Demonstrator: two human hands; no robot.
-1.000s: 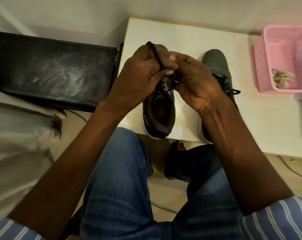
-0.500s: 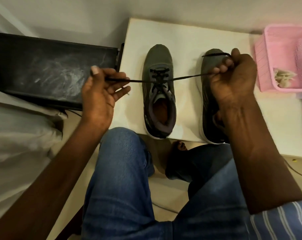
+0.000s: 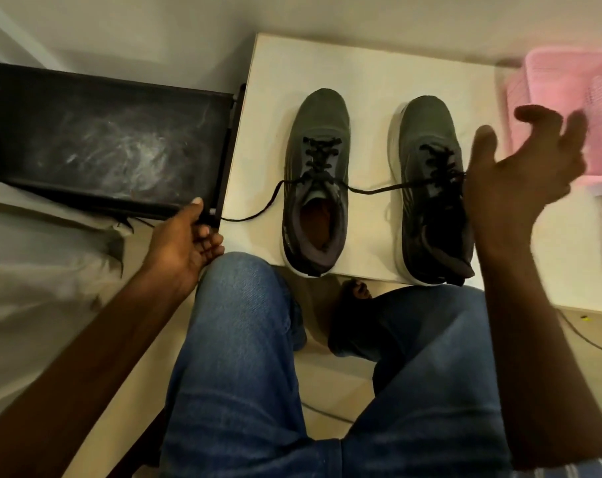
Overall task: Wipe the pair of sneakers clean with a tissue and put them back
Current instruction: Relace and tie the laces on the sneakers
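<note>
At the far left a pale cloth-covered surface (image 3: 34, 270) lies below a black panel (image 3: 113, 146) whose top is smeared with whitish scuffs. The left hand (image 3: 186, 246) hangs just off the panel's near right corner, beside the left edge of the white table (image 3: 368, 67), above the left knee in blue jeans (image 3: 237, 357); its thumb points up toward the panel and its fingers are loosely curled, holding nothing that can be seen. One loose end of a black shoelace (image 3: 258, 212) trails across the tabletop toward that hand and ends at the table's edge, close to the fingers; whether it touches them cannot be told. The lace runs back to the left sneaker (image 3: 317, 181), a dark grey shoe with a pale sole standing upright on the table, toe away from the person and heel at the near edge. The lace's other end stretches rightward over the gap to the right sneaker (image 3: 430, 188), which stands parallel and just beside the first, apart from it. The right hand (image 3: 520, 174), blurred, is raised above the right sneaker's outer side with fingers spread and released, gripping nothing. Behind it, at the table's far right, sits a pink plastic basket (image 3: 548, 81). A bare foot (image 3: 356, 291) shows on the floor under the table's edge.
</note>
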